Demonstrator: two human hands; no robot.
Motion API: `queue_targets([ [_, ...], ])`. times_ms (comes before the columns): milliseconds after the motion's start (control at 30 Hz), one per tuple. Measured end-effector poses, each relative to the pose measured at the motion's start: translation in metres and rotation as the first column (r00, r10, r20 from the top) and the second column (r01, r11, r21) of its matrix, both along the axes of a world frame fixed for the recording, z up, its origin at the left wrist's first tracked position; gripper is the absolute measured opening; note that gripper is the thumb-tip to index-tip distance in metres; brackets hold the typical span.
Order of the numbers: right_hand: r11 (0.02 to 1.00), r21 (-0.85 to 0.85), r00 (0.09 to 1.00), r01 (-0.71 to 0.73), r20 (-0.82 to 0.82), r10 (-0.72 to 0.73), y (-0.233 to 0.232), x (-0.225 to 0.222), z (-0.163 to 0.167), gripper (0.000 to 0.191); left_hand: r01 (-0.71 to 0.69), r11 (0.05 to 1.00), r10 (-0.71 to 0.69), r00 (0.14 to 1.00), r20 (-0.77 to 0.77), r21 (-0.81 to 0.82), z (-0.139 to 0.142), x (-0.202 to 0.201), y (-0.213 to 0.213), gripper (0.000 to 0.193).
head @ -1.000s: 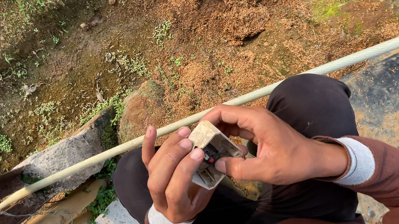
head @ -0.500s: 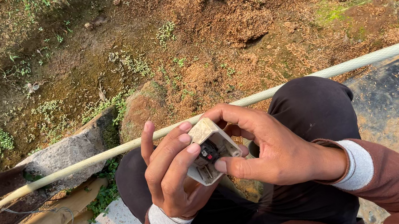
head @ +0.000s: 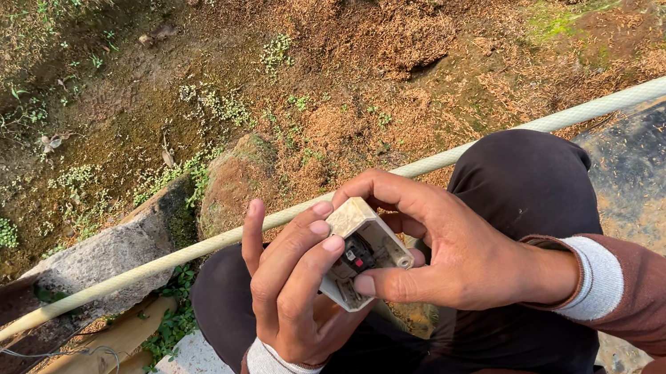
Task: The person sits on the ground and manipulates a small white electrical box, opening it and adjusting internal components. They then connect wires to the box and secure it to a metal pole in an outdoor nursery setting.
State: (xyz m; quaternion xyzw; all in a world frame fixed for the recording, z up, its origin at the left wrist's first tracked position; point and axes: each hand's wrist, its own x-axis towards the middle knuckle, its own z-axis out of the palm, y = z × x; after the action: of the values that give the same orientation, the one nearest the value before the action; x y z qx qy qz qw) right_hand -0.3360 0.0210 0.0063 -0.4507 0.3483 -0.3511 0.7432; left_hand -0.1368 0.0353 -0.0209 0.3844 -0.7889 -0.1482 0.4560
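Gripping small beige switch box (head: 362, 250), both hands, left hand (head: 293, 297), right hand (head: 452, 253)

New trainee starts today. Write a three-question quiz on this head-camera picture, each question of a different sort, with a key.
1. True or false: only the left hand holds the small open switch box.
2. What long thing crosses the picture behind the hands? A) a pale hose B) a red rope C) a metal chain
3. Fill in: the right hand wears a brown sleeve with a ____ cuff.

Key: 1 false, both hands hold it. 2 A. 3 white.
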Motion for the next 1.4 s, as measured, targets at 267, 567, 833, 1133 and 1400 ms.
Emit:
queue_targets([
  [267, 1.0, -0.021, 1.0, 0.004, -0.017, -0.005, -0.001, -0.005, -0.005, 0.057, 0.006, 1.0, -0.006, 1.0, 0.03, -0.009, -0.002, -0.002, 0.004, 0.058],
  [567, 1.0, 0.02, 1.0, 0.015, -0.025, -0.014, -0.004, 0.0, -0.003, 0.058, -0.005, 1.0, 0.005, 1.0, 0.009, 0.007, -0.006, 0.003, 0.006, 0.062],
  [833, 1.0, 0.025, 0.999, 0.005, -0.054, -0.003, -0.007, -0.002, -0.002, 0.063, -0.012, 1.0, 0.012, 1.0, 0.009, 0.004, -0.006, 0.002, 0.007, 0.06],
  [1133, 0.991, 0.133, 0.997, 0.001, 0.077, -0.011, -0.001, -0.001, -0.012, 0.061, -0.043, 0.998, 0.044, 0.999, -0.008, 0.036, -0.005, -0.002, 0.005, 0.062],
  [1400, 0.995, 0.097, 0.998, 0.012, 0.058, -0.017, -0.002, -0.002, -0.013, 0.061, -0.008, 1.0, 0.008, 1.0, -0.001, 0.022, -0.008, -0.001, 0.006, 0.064],
])
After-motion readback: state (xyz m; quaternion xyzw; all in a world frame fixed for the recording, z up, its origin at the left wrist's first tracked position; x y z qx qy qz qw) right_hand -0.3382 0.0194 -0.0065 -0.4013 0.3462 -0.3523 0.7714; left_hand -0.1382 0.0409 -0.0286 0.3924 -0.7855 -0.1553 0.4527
